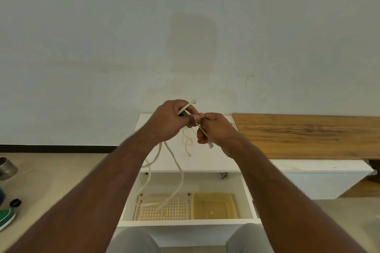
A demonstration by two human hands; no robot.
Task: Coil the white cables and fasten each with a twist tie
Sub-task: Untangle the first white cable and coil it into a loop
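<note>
Two hands: raised together above a white bench, fingertips almost meeting.
Left hand: fingers curled round a white cable, its end poking up past the thumb.
Right hand: pinched the same cable lower down.
Cable slack: hung in loops into an open drawer below.
Drawer contents: perforated tray beside a yellow tray.
Second cable: lay on the bench.
</note>
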